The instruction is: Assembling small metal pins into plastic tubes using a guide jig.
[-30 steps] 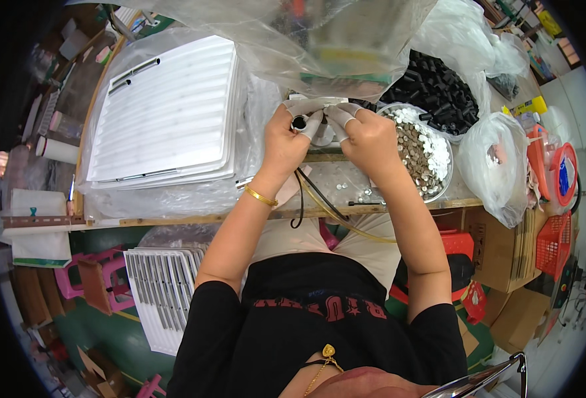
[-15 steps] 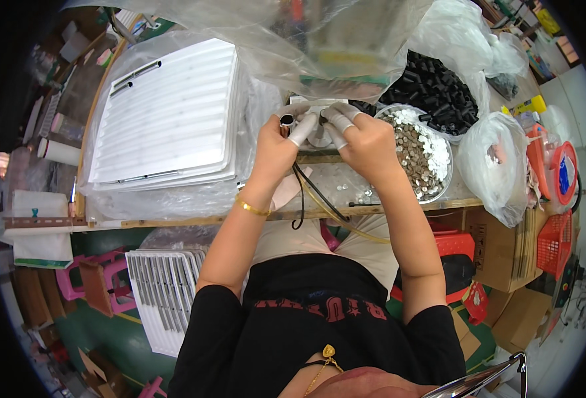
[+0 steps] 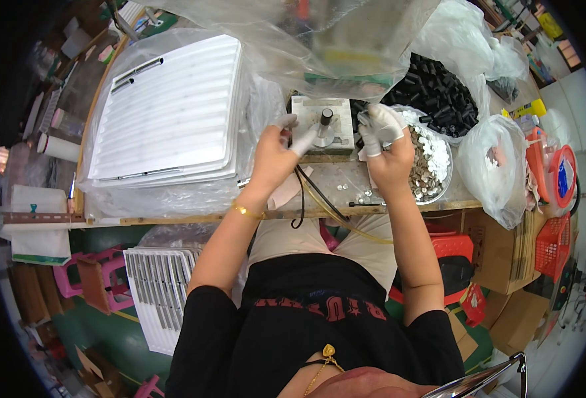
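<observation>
Off-white covers (image 3: 390,122) sheathe fingers of the left hand (image 3: 278,151) and right hand (image 3: 389,149), a black cylinder (image 3: 327,117) against a pale grey block (image 3: 346,126) between them. White trays (image 3: 167,109) ribbed in pale stripes lie left of the left hand, a gold bracelet (image 3: 248,211) at its wrist, while jet-black tubes (image 3: 432,91) sit beyond the right hand, white and brown discs (image 3: 432,158) to its right

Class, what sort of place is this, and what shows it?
Probably a small assembly workshop: there is a block-shaped fixture on the workbench, a heap of black parts, and a stack of white trays.
</observation>
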A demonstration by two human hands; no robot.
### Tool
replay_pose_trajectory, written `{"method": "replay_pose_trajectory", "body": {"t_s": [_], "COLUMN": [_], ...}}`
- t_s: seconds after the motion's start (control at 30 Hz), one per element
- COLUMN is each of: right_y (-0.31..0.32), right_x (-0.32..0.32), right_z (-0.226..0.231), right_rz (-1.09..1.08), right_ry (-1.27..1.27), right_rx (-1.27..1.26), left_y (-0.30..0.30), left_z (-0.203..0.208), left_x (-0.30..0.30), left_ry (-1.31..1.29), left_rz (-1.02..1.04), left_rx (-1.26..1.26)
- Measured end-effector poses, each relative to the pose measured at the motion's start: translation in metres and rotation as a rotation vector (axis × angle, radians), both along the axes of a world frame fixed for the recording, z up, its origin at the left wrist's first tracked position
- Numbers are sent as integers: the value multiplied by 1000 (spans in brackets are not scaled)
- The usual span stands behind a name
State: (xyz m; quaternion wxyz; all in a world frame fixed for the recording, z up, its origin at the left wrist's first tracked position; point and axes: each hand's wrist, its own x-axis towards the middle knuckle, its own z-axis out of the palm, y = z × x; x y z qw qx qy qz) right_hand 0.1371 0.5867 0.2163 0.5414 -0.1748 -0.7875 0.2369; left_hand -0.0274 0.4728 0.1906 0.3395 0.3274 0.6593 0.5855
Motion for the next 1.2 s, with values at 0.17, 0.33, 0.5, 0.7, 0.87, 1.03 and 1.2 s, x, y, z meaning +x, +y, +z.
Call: {"method": "replay_pose_trajectory", "body": {"t_s": [0.17, 0.33, 0.5, 0.7, 0.87, 1.03, 1.2], "right_y": [-10, -6, 2, 3, 8, 13, 17], "right_x": [-16, -23, -27, -20, -22, -19, -16], "right_z": [-7, 3, 5, 13, 14, 2, -26], "right_rz": [71, 48, 84, 109, 116, 258, 46], "right_ry": [-124, -130, -208, -453, -383, -661, -590], "right_rx": [-175, 33, 167, -45, 72, -28, -164], "left_y": [22, 25, 25, 17, 20, 14, 36], "left_z": [-34, -43, -41, -43, -44, -41, -37], "left_x": [13, 16, 19, 24, 23, 22, 17], "left_ry": [1058, 1053, 1038, 997, 1028, 1056, 1061], "left_rz": [74, 106, 109, 119, 108, 109, 144], "left_rx": [-12, 3, 9, 47, 73, 92, 16]}}
